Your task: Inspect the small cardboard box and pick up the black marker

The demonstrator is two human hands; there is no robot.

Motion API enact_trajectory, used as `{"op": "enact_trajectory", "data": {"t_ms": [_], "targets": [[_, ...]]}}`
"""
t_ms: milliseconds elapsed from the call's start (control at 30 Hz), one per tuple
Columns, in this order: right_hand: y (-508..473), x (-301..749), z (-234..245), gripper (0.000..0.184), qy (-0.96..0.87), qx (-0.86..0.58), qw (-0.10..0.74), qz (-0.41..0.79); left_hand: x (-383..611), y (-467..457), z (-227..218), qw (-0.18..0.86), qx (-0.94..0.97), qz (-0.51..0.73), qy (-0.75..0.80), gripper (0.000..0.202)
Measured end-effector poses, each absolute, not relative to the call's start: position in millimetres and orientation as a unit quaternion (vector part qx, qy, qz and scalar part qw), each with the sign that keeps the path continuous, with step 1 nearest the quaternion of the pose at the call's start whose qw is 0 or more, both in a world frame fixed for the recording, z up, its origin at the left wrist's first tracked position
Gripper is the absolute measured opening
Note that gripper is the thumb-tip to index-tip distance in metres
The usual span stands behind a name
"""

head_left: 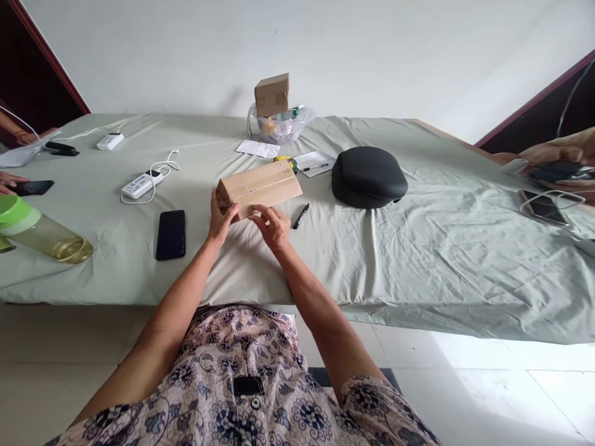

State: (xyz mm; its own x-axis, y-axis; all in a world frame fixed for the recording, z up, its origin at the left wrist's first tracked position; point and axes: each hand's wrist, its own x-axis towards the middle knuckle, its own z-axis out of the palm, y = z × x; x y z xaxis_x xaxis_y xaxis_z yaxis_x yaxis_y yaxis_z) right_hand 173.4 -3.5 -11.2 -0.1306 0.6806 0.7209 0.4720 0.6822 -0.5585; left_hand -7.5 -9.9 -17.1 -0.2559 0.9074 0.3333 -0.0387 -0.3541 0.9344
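Pale green cloth-covered worktop (pixel 441 260) carries a brown oblong cardboard box (pixel 263 184) at frame centre, left hand (pixel 219 218) gripping its left end, right hand (pixel 273 229) curled at its near side, pinch unclear; steady left hold probably best against twisting.

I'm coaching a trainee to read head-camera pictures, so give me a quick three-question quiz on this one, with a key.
1. True or false: the black case lies to the left of the cardboard box that the left hand holds.

2. Which of these lies on the cloth to the left of that hand?
A) the black case
B) a dark phone
C) the clear plastic basket

3. Fill in: of the wearer's two hands, the ____ hand is nearer the black marker.

Key:
1. False; the black case lies to the right of it.
2. B
3. right
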Motion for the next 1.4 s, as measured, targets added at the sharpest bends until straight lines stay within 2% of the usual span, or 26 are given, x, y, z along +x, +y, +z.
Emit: {"op": "enact_trajectory", "data": {"t_ms": [233, 333, 400, 500, 800, 967, 1167, 1267, 1400], "targets": [[25, 212, -12, 0.046, -0.619, -0.472, 0.620, 0.101, -28, -15, 0, 0.410, 0.499, 0.630, 0.431, 0.096], [33, 221, -14, 0.054, -0.581, -0.484, 0.648, 0.090, -38, -15, 4, 0.438, 0.498, 0.612, 0.431, 0.090], [36, 221, -16, 0.059, -0.572, -0.479, 0.657, 0.108, -45, -15, 4, 0.459, 0.501, 0.598, 0.426, 0.086], [37, 219, -18, 0.056, -0.571, -0.458, 0.661, 0.166, -51, -12, 3, 0.469, 0.509, 0.590, 0.415, 0.082], [32, 211, -13, 0.057, -0.550, -0.454, 0.672, 0.197, -31, -5, 1, 0.491, 0.476, 0.633, 0.363, 0.094], [30, 211, -12, 0.051, -0.529, -0.470, 0.678, 0.199, -27, -5, -6, 0.478, 0.492, 0.626, 0.370, 0.102], [31, 211, -13, 0.048, -0.528, -0.470, 0.673, 0.216, -29, -9, -7, 0.363, 0.555, 0.616, 0.424, 0.085], [33, 210, -16, 0.048, -0.529, -0.459, 0.669, 0.248, -31, -6, -9, 0.318, 0.548, 0.630, 0.448, 0.085], [36, 209, -22, 0.051, -0.544, -0.449, 0.652, 0.279, -33, -1, -15, 0.312, 0.515, 0.652, 0.460, 0.087]]}}
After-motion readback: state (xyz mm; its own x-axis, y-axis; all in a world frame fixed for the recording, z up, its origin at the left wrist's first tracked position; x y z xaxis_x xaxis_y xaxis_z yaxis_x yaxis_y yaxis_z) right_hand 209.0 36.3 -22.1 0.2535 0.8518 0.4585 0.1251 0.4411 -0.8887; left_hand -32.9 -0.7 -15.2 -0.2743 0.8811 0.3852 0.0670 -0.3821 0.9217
